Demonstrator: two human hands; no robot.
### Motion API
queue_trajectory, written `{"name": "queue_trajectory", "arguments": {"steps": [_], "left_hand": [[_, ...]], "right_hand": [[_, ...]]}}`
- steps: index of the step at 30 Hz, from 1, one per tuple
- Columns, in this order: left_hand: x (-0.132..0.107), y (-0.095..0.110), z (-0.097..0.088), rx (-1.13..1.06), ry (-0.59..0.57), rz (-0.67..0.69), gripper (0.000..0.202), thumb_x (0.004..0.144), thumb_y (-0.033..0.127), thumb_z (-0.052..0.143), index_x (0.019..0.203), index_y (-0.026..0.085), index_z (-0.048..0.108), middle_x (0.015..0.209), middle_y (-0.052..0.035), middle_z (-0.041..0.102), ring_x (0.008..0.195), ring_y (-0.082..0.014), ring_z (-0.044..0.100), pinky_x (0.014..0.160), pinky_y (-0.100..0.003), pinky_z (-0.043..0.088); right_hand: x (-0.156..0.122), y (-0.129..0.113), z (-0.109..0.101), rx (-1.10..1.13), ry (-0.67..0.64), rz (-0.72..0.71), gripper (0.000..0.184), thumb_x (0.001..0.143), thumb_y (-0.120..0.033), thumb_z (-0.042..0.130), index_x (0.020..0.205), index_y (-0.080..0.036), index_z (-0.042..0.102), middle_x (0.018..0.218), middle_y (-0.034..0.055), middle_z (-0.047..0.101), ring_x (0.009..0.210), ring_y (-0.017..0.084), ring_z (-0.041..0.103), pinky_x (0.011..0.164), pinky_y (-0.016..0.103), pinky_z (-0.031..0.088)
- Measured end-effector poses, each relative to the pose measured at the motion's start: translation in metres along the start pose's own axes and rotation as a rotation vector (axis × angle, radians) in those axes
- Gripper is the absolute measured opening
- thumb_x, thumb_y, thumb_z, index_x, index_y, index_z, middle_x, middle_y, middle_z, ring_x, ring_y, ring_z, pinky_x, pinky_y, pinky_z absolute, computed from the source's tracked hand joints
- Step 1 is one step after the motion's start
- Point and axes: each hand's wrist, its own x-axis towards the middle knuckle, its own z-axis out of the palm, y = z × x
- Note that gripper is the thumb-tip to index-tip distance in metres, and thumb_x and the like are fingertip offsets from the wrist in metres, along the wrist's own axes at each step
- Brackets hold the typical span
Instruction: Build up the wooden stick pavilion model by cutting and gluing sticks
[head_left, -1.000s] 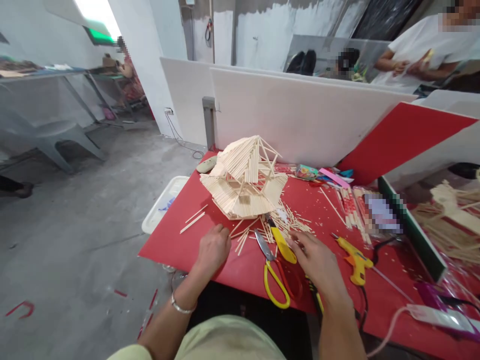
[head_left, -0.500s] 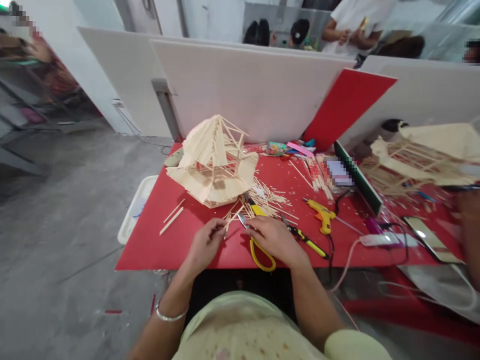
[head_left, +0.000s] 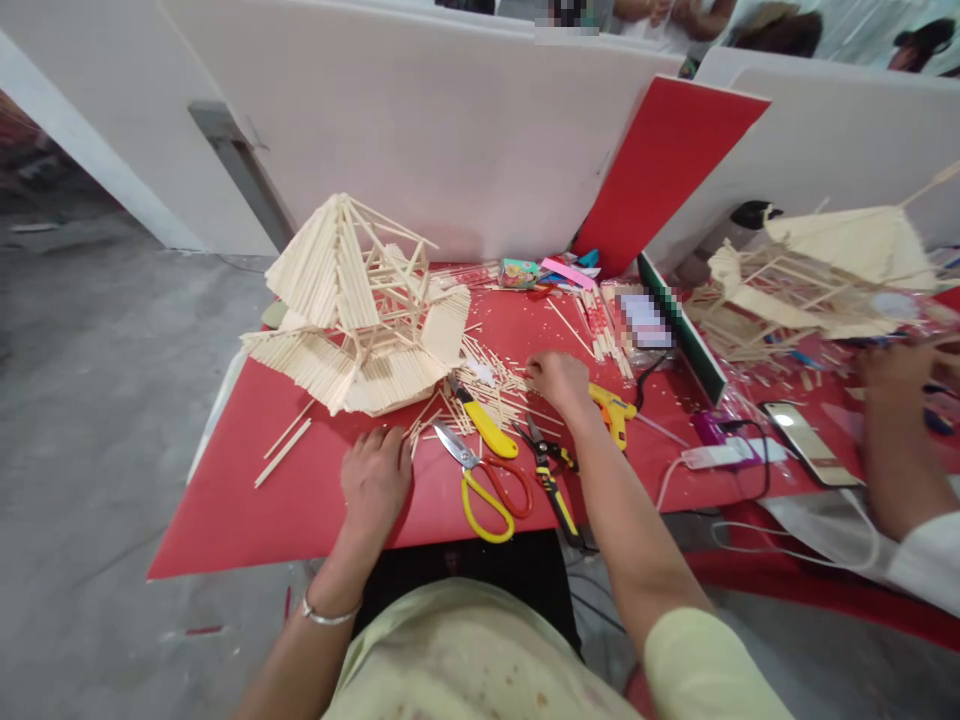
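Observation:
My left hand [head_left: 375, 478] lies on the red table with its fingers stretched out, at the left of the loose sticks [head_left: 491, 385]. My right hand [head_left: 562, 382] reaches over the right end of that stick pile, fingers curled together; what they hold, if anything, is hidden. Between my hands lie scissors [head_left: 466, 462] with one yellow and one red handle. Close by are a yellow-handled cutter [head_left: 487, 425] and black-and-yellow pruning shears [head_left: 553, 485]. A half-roofed pavilion model [head_left: 337, 270] of thin wooden sticks stands beyond my left hand.
A yellow glue gun [head_left: 616, 412] lies just right of my right hand, its cord trailing off. Bundled sticks [head_left: 606, 325] lie at the back. A green-edged board [head_left: 682, 325] divides off a second stick model [head_left: 817, 290] and a co-worker's arm [head_left: 896, 440]. A phone [head_left: 810, 445] lies there.
The scissors, held in my right hand before, now lie on the table. My right hand has moved away and to the right. My left hand has come down onto the table. The view has shifted.

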Motion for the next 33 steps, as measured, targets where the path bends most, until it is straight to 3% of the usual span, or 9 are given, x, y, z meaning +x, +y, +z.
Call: {"name": "queue_trajectory", "arguments": {"steps": [5, 10, 12, 16, 20, 22, 25, 29, 33], "left_hand": [[0.002, 0.010, 0.005, -0.184, -0.014, -0.015, 0.033, 0.098, 0.035, 0.041, 0.109, 0.021, 0.070, 0.109, -0.0108, 0.071, 0.102, -0.0251, 0.063, 0.092, -0.036, 0.045], [0.007, 0.030, -0.007, -0.499, -0.065, 0.022, 0.028, 0.096, 0.032, 0.046, 0.100, 0.024, 0.072, 0.108, -0.0087, 0.073, 0.102, -0.0223, 0.065, 0.092, -0.035, 0.051], [0.007, 0.035, -0.020, -0.621, -0.098, 0.090, 0.028, 0.096, 0.031, 0.046, 0.097, 0.024, 0.073, 0.102, -0.0087, 0.074, 0.097, -0.0214, 0.067, 0.089, -0.035, 0.053], [0.004, 0.037, -0.058, -0.831, 0.019, 0.220, 0.024, 0.095, 0.027, 0.051, 0.099, 0.023, 0.074, 0.093, -0.0093, 0.075, 0.085, -0.0198, 0.068, 0.079, -0.033, 0.054], [0.003, 0.033, -0.096, -1.010, 0.129, 0.174, 0.017, 0.091, 0.027, 0.061, 0.097, 0.023, 0.076, 0.083, -0.0078, 0.074, 0.072, -0.0177, 0.066, 0.069, -0.029, 0.053], [0.007, 0.031, -0.107, -1.104, 0.146, 0.116, 0.015, 0.089, 0.030, 0.064, 0.092, 0.022, 0.077, 0.080, -0.0076, 0.074, 0.068, -0.0168, 0.065, 0.064, -0.028, 0.052], [0.018, 0.031, -0.113, -1.253, 0.142, 0.038, 0.018, 0.087, 0.035, 0.067, 0.094, 0.021, 0.076, 0.084, -0.0068, 0.073, 0.067, -0.0154, 0.064, 0.063, -0.027, 0.053], [0.028, 0.024, -0.120, -1.482, 0.123, -0.045, 0.024, 0.084, 0.038, 0.070, 0.098, 0.019, 0.075, 0.086, -0.0054, 0.072, 0.064, -0.0127, 0.063, 0.059, -0.024, 0.053], [0.030, 0.003, -0.130, -1.575, 0.130, -0.112, 0.024, 0.081, 0.038, 0.073, 0.091, 0.016, 0.075, 0.071, -0.0014, 0.069, 0.051, -0.0093, 0.057, 0.051, -0.022, 0.049]], "right_hand": [[0.055, 0.005, 0.012, 0.013, -0.112, -0.122, 0.032, 0.093, -0.029, 0.049, 0.112, -0.015, 0.071, 0.117, 0.0167, 0.070, 0.111, 0.023, 0.061, 0.092, 0.030, 0.041], [0.077, -0.002, 0.015, 0.020, -0.162, -0.196, 0.030, 0.085, -0.020, 0.053, 0.103, -0.010, 0.074, 0.108, 0.0224, 0.072, 0.105, 0.026, 0.065, 0.089, 0.033, 0.043], [0.078, -0.004, 0.012, 0.038, -0.164, -0.222, 0.025, 0.080, -0.020, 0.058, 0.095, -0.012, 0.076, 0.100, 0.0203, 0.074, 0.099, 0.026, 0.067, 0.085, 0.031, 0.045], [0.068, 0.001, 0.003, 0.132, -0.134, -0.253, 0.022, 0.078, -0.025, 0.059, 0.088, -0.016, 0.076, 0.086, 0.0109, 0.076, 0.082, 0.022, 0.069, 0.073, 0.029, 0.047], [0.029, -0.006, -0.021, 0.316, -0.026, -0.237, 0.029, 0.084, -0.032, 0.053, 0.099, -0.018, 0.074, 0.095, 0.0062, 0.076, 0.084, 0.018, 0.069, 0.073, 0.026, 0.051], [-0.002, -0.028, -0.042, 0.584, 0.095, -0.228, 0.030, 0.083, -0.038, 0.058, 0.098, -0.017, 0.073, 0.091, 0.0060, 0.075, 0.080, 0.018, 0.068, 0.071, 0.027, 0.053], [-0.048, -0.081, -0.078, 0.817, 0.174, -0.363, 0.025, 0.081, -0.039, 0.066, 0.094, -0.019, 0.073, 0.087, 0.0035, 0.074, 0.074, 0.015, 0.067, 0.065, 0.024, 0.053], [-0.090, -0.152, -0.109, 0.766, 0.307, -0.631, 0.014, 0.085, -0.025, 0.063, 0.095, -0.024, 0.073, 0.089, -0.0009, 0.071, 0.070, 0.009, 0.063, 0.062, 0.020, 0.051], [-0.102, -0.190, -0.111, 0.672, 0.472, -0.721, 0.016, 0.088, -0.020, 0.060, 0.101, -0.023, 0.070, 0.093, 0.0000, 0.071, 0.076, 0.010, 0.066, 0.066, 0.021, 0.053]]}}
